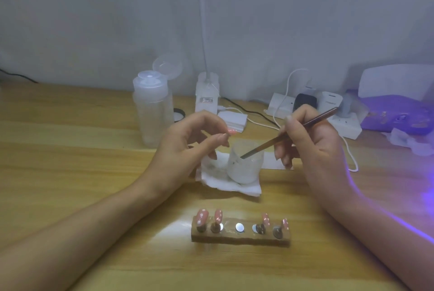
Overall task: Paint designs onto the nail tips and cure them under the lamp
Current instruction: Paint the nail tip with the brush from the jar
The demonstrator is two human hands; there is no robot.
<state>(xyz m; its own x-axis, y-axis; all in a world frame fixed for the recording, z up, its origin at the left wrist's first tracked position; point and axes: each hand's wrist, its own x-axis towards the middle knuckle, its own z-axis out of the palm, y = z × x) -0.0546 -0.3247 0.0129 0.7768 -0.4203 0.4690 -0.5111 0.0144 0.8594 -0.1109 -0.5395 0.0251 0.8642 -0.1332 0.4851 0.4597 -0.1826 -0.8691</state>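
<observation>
- Pinching single pink nail tip (pixel 232 131) with left hand (pixel 185 142) fingers (pixel 209 141), held above counter (pixel 94 161).
- Gripping slim brush (pixel 265 145) in right hand (pixel 314 142), end dipped into clear cup (pixel 244 166) on white tissue (pixel 234 188).
- Nearer: wooden holder (pixel 239 237) carrying four dotted pink tips (pixel 202 216).
- Far right: lamp (pixel 397 81) glowing violet.

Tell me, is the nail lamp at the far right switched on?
On. The lamp glows violet under its white hood, and that light spills onto the table and along the right forearm.

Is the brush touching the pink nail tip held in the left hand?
Apart. The head view shows the brush dipping into the small cup, a clear gap below the nail tip that the left hand pinches.
</observation>
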